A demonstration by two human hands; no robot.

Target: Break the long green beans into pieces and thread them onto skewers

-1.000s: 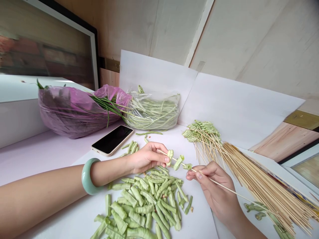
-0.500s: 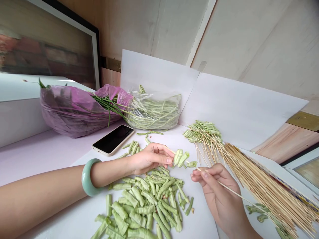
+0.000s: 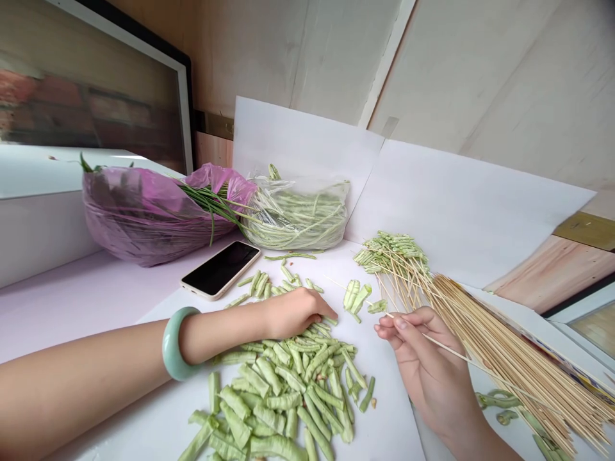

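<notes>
One skewer [image 3: 450, 350] lies in the right hand [image 3: 431, 366].

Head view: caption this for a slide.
Right hand holding thin wooden skewer of pale green bean pieces, left hand at a loose pile.

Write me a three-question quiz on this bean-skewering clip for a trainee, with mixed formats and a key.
1. Which hand holds the skewer threaded with bean pieces?
2. True or false: the left hand is down at the loose cut beans.
3. What fills the clear plastic bag? (a) bamboo skewers (b) whole long beans (c) bangles

Key: 1. The right hand; 2. True; 3. b
</notes>
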